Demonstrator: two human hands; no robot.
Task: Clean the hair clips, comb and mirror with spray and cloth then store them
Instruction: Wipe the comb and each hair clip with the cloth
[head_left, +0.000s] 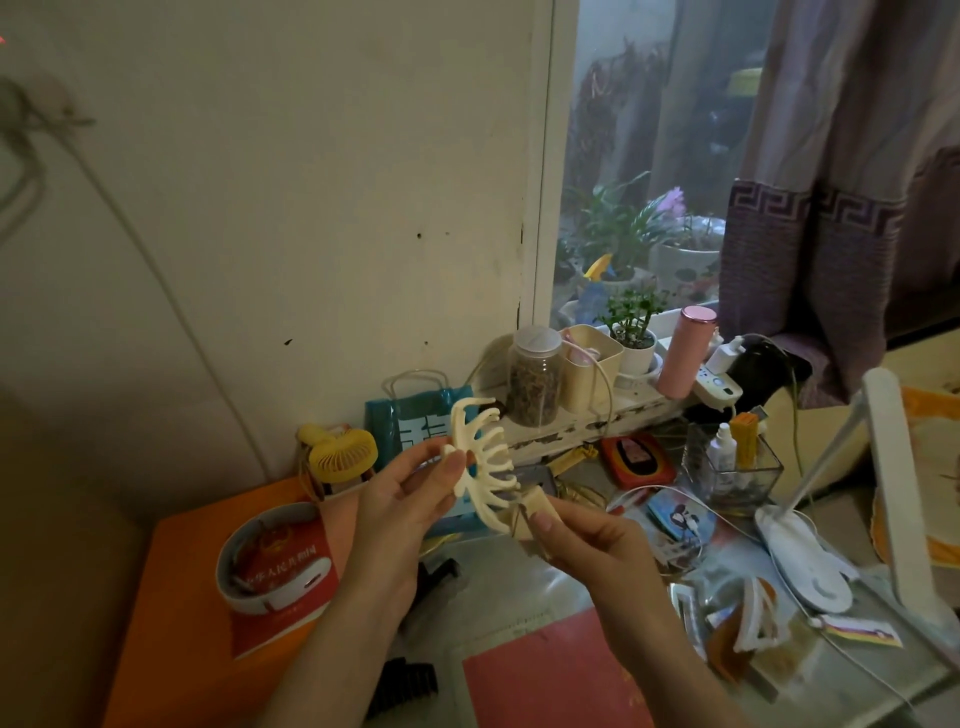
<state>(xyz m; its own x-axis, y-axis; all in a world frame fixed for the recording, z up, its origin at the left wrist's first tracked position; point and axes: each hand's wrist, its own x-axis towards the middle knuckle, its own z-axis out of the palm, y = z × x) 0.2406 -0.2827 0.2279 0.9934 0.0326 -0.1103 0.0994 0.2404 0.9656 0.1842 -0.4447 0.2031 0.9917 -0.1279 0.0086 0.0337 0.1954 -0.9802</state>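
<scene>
A cluttered counter (545, 587) carries a red booklet (550, 675), white lamp base (802, 556), glass holder (732, 467) and yellow fan (340, 452).

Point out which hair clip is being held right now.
The cream claw clip, lifted above the desk: the left hand pinches one end, the right hand the other. The white-and-amber clip and the black clip lie untouched on the desk.

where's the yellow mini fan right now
In the head view the yellow mini fan stands left of centre at the back of the table by the wall, just left of the blue bag and above the left hand.
</scene>
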